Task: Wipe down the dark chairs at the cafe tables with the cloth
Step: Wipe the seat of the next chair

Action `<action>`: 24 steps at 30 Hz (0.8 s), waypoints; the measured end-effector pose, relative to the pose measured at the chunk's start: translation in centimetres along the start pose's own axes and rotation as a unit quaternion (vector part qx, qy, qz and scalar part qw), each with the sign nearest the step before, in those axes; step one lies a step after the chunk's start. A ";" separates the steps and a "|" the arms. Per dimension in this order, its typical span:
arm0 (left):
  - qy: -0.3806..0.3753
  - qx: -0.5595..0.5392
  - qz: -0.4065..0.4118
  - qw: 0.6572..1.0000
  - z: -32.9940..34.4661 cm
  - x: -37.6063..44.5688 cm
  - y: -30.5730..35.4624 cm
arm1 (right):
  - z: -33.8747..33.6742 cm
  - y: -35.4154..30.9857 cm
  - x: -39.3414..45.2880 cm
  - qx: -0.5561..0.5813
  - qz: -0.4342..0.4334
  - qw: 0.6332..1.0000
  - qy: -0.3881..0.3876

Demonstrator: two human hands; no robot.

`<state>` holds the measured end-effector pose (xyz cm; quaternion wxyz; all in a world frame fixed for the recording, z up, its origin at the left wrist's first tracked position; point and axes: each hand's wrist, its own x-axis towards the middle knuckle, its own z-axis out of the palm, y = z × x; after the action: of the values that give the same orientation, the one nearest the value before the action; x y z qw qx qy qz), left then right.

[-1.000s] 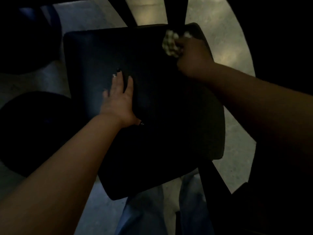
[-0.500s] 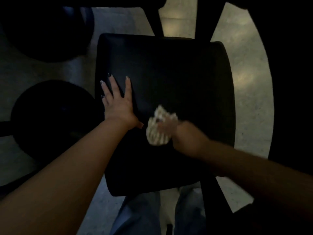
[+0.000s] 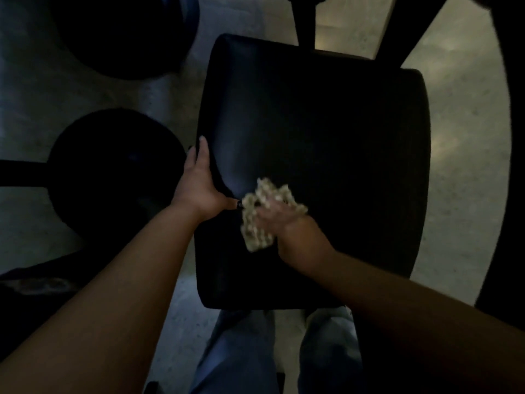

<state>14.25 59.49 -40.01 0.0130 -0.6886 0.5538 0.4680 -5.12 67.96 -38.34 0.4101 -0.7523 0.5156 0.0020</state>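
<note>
Hands (image 3: 241, 206), seemingly both on chair (image 3: 326, 143).

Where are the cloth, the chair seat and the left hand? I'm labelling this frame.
cloth (image 3: 257, 223): head view, its bunched middle.
chair seat (image 3: 326, 132): head view, bare centre.
left hand (image 3: 199, 183): head view, back of hand.

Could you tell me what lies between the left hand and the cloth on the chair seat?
In the head view, only a short bare strip of the dark seat separates the left hand, gripping its edge, from the cloth under the right hand.
</note>
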 end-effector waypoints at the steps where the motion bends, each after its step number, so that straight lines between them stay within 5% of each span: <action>1: 0.000 -0.004 -0.002 1.000 -0.2 -0.1 0.1 | -0.4 0.0 -0.7 -0.015 -0.023 0.999 -0.027; 4: 0.003 -0.018 -0.030 0.999 -0.2 -0.5 0.0 | -4.2 0.4 0.9 -0.014 -0.062 0.996 0.056; 8: 0.017 -0.011 -0.054 0.998 -0.3 -0.7 -0.6 | -11.0 2.4 8.7 0.055 0.032 0.968 0.243; 15: 0.012 -0.178 -0.065 0.982 -0.3 -2.2 -2.8 | -8.9 2.6 15.9 -0.048 0.088 0.973 0.208; 21: 0.045 -0.287 -0.095 0.952 1.6 -5.5 -3.7 | -1.7 -1.0 7.0 -0.043 -0.103 0.989 0.093; 24: 0.063 -0.280 -0.107 0.952 2.7 -7.3 -4.3 | 1.1 -1.9 3.0 0.005 -0.127 0.989 0.069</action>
<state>16.31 68.11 -38.83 -0.1652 -0.7478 0.3236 0.5556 -1.77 66.58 -39.18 0.3738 -0.8081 0.4431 -0.1048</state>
